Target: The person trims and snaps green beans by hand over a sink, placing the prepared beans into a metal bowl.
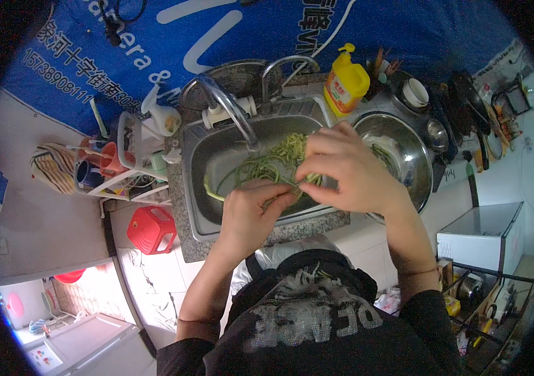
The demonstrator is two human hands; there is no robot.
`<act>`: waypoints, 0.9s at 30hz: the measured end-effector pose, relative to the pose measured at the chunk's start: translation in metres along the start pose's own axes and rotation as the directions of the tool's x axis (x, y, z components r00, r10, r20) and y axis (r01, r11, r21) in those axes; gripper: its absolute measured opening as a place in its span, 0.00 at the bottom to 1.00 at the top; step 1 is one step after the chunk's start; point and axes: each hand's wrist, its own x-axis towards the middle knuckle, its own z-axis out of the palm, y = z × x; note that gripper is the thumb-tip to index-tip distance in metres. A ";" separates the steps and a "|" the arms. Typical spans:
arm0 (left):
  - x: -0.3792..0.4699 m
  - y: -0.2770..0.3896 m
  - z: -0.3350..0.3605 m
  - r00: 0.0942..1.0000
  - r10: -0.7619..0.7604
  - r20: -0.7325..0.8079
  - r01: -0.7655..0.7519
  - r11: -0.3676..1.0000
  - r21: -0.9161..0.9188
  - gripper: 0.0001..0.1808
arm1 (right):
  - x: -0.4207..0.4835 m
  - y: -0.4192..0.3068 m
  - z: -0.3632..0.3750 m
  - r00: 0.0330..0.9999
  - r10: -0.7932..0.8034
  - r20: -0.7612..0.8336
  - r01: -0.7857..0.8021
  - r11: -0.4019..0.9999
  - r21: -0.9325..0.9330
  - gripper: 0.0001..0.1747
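Observation:
My left hand and my right hand meet fingertip to fingertip above the near side of a stainless steel sink. A thin green stem, probably a long bean, is pinched between the thumb and fingers of both. Beneath them in the sink lie long green beans, loosely coiled, and a heap of short green pieces. To the right of the sink, partly behind my right wrist, a wide metal bowl has a few green pieces in it.
A chrome faucet arches over the sink. Behind stand a yellow pump bottle and a white spray bottle. Stacked bowls are at the right. Left are a rack with cups and, on the floor, a red plastic stool.

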 end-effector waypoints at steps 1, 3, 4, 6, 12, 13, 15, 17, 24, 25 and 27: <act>0.001 0.001 0.000 0.998 0.055 -0.040 -0.050 0.992 0.120 0.07 | -0.001 0.000 0.003 0.997 -0.030 0.074 0.034 0.998 -0.053 0.09; 0.000 0.001 0.001 0.994 0.090 -0.068 -0.076 0.978 0.193 0.07 | -0.003 0.003 0.007 0.991 -0.011 0.132 0.020 0.998 -0.066 0.09; -0.001 0.001 0.001 0.987 0.127 -0.094 -0.098 0.959 0.267 0.07 | -0.004 0.003 0.009 0.991 -0.025 0.128 0.036 0.996 -0.080 0.09; -0.001 0.003 0.001 0.983 0.150 -0.102 -0.113 0.948 0.298 0.06 | -0.006 0.003 0.013 0.991 -0.041 0.126 0.053 0.994 -0.092 0.09; -0.001 0.005 0.003 0.976 0.186 -0.114 -0.130 0.915 0.382 0.06 | -0.009 -0.001 0.029 0.996 -0.043 0.077 0.057 0.978 -0.198 0.10; -0.001 0.005 0.004 0.973 0.186 -0.140 -0.121 0.918 0.377 0.06 | -0.009 -0.004 0.032 1.000 -0.025 0.019 0.029 0.973 -0.230 0.10; 0.000 -0.001 0.005 0.973 0.165 -0.162 -0.110 0.946 0.306 0.07 | -0.009 -0.006 0.038 0.999 -0.010 -0.040 -0.001 0.966 -0.259 0.10; 0.000 -0.002 0.007 0.973 0.143 -0.183 -0.098 0.967 0.235 0.08 | -0.010 -0.004 0.045 0.963 0.109 -0.245 -0.115 0.993 -0.011 0.07; 0.001 0.005 0.011 0.965 -0.225 -0.133 0.140 0.874 -0.465 0.11 | -0.004 0.012 0.059 0.646 0.723 -0.244 0.132 0.209 0.969 0.11; 0.001 0.006 0.010 0.959 -0.260 -0.111 0.156 0.812 -0.562 0.12 | -0.004 0.016 0.057 0.646 0.724 -0.244 0.133 0.208 0.969 0.11; 0.001 0.003 0.009 0.955 -0.279 -0.096 0.167 0.779 -0.605 0.12 | -0.007 0.024 0.053 0.625 0.761 -0.172 0.164 0.087 0.983 0.10</act>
